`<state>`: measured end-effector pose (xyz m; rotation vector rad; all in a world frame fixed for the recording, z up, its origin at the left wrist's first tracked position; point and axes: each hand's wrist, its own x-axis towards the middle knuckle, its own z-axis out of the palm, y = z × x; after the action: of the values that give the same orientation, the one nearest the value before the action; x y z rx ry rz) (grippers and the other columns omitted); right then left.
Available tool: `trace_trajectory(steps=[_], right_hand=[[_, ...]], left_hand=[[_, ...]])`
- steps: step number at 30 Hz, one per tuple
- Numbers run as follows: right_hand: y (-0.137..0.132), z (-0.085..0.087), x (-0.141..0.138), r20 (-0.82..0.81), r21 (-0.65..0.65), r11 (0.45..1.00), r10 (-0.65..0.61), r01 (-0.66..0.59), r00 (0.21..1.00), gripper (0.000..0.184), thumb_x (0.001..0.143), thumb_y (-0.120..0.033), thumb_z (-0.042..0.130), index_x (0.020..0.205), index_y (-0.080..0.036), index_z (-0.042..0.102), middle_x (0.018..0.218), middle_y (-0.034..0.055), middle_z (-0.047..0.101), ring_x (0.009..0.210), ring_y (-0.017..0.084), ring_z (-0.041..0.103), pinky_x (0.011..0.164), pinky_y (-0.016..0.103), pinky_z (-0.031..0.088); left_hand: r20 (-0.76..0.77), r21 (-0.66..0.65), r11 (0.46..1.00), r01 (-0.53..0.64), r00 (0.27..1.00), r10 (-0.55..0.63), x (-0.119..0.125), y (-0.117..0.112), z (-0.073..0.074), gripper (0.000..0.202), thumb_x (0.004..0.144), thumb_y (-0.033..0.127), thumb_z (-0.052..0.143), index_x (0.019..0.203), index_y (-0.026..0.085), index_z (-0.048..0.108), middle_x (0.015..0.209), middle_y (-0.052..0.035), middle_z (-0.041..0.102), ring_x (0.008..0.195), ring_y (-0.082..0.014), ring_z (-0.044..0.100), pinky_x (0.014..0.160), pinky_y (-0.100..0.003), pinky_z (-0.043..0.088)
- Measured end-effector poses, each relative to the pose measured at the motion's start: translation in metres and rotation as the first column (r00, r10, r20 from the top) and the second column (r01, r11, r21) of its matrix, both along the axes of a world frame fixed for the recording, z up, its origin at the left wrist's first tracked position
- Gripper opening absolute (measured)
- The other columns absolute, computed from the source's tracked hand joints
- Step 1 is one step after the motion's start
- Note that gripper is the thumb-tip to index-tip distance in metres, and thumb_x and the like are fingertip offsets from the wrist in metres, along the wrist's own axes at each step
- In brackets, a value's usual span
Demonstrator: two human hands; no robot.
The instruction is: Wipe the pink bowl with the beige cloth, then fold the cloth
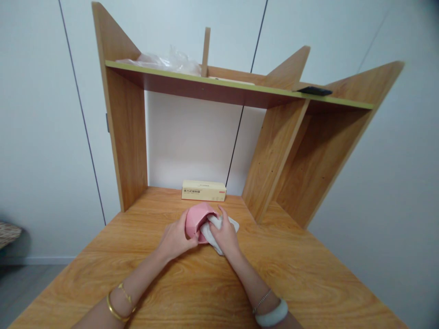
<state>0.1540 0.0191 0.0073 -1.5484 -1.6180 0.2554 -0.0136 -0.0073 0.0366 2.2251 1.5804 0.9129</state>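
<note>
In front of the box (203, 192), I note left hand (177, 237) gripping the pot (196, 217), probably light, stiff, best held by its wall; right hand (225, 234) clutches cloth (213, 242).

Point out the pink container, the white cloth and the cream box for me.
Pink container (196, 215): head view, on its outer wall.
White cloth (211, 237): head view, on its exposed middle.
Cream box (204, 193): head view, on its printed front face.
</note>
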Motion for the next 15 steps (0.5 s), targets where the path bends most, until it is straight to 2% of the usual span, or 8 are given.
trace_trajectory(steps=[3,6,10,15], right_hand=[[-0.005,0.007,0.003,0.252,-0.006,0.998,-0.066,0.069,0.966,0.062,0.073,-0.028,0.05,0.13,-0.017,0.031,0.076,0.0044,0.064,0.072,0.02,0.059,0.063,0.026,0.038],[-0.009,0.01,0.006,0.378,0.044,0.997,-0.072,0.06,0.923,0.063,0.074,-0.029,0.048,0.132,-0.018,0.026,0.074,0.0042,0.063,0.072,0.021,0.059,0.062,0.026,0.037],[-0.008,0.006,0.007,0.297,0.054,0.998,-0.025,0.01,0.954,0.062,0.076,-0.024,0.044,0.134,-0.018,0.022,0.075,0.0039,0.063,0.071,0.02,0.059,0.061,0.025,0.037],[-0.003,0.0,0.009,0.094,0.047,0.999,0.01,-0.014,0.995,0.058,0.076,-0.018,0.04,0.132,-0.017,0.027,0.076,0.0037,0.061,0.069,0.019,0.058,0.062,0.026,0.04]], left_hand=[[-0.086,-0.025,0.999,0.035,0.996,-0.038,-0.002,-0.004,0.007,0.064,0.065,0.043,0.055,0.122,0.02,0.037,0.103,-0.0077,0.062,0.087,-0.0264,0.06,0.074,-0.033,0.045],[-0.127,-0.012,0.998,0.063,0.99,-0.064,-0.002,-0.007,0.009,0.064,0.065,0.044,0.054,0.122,0.021,0.038,0.102,-0.0071,0.063,0.089,-0.0265,0.06,0.075,-0.032,0.044],[-0.112,0.016,0.998,0.064,0.992,-0.062,-0.002,-0.005,0.004,0.067,0.068,0.043,0.052,0.128,0.019,0.033,0.104,-0.0087,0.062,0.091,-0.0271,0.059,0.077,-0.034,0.044],[0.059,0.045,0.996,0.076,0.995,-0.079,-0.003,0.003,-0.005,0.073,0.073,0.046,0.049,0.134,0.016,0.022,0.123,-0.0123,0.049,0.106,-0.0259,0.051,0.085,-0.034,0.04]])
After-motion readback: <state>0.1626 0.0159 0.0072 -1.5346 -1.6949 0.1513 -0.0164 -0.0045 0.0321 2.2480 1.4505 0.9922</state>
